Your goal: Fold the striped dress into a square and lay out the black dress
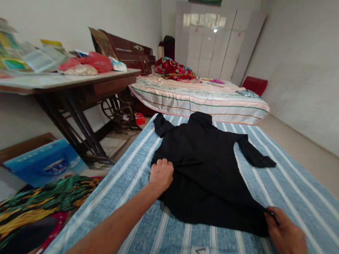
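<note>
A black collared shirt (pixel 201 167) lies spread on a blue-and-white striped bed sheet (pixel 296 198), its collar pointing away from me and its sleeves out to both sides. My left hand (pixel 162 172) is closed on the shirt's left side edge, about halfway down. At the lower right corner of the hem, my right hand (pixel 286 234) pinches the cloth and pulls it outward to the right. Creases run across the shirt between the two hands. The left fingertips are hidden in the fabric.
Beyond the sheet stands a bed (pixel 199 102) with a red floral bundle (pixel 176 68). On the left, a sewing-machine table (pixel 58 77) carries bags and boxes. Below it sit a blue box (pixel 49 162) and a heap of green and yellow cloth (pixel 41 198). A white wardrobe (pixel 209 46) stands at the back.
</note>
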The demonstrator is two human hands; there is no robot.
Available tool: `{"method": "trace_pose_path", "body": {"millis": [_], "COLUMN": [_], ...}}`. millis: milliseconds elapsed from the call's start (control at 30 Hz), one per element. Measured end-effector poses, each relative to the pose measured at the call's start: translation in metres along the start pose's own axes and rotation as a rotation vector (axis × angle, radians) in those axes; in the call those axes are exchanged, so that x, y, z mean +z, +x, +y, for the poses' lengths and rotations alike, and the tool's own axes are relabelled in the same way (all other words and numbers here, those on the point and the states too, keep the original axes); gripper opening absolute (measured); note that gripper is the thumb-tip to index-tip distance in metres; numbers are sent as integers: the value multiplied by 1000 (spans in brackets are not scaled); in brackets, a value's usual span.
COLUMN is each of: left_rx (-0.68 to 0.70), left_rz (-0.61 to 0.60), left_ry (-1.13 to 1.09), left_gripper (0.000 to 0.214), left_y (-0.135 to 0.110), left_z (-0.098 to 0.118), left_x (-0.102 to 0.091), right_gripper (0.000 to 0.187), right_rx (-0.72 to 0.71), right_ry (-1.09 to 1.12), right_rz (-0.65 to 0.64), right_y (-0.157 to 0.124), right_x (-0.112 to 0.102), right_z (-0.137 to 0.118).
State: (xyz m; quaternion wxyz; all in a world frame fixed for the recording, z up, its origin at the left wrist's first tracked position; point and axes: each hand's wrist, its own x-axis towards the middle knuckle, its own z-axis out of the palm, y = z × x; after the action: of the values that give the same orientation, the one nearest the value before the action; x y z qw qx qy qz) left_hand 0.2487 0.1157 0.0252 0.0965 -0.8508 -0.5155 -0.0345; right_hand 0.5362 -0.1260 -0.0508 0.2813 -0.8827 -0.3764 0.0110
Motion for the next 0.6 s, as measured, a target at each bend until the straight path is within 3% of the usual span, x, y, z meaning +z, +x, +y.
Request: {"method": "trace_pose_path", "body": {"millis": [100,300,467,600], "left_rx": [-20,-177,-369,-383], "left_rz": [14,134,-53,-108], "left_ry": [15,-24,-223,-337], "left_gripper": [26,34,49,48], "left_y": [-9,-57,-80,-76], "left_z": [-22,-87,-107,-112], "left_x": [-5,-11,11,16], "right_gripper": [42,42,45,50], "right_rx": [56,88,95,64], "right_ry": [12,3,-52,-34], "right_rz": [49,54,20,-65], "right_y": [1,-6,-2,4], "right_x": [-7,-9,-6,-5], "right_z": [4,15,19,23]}}
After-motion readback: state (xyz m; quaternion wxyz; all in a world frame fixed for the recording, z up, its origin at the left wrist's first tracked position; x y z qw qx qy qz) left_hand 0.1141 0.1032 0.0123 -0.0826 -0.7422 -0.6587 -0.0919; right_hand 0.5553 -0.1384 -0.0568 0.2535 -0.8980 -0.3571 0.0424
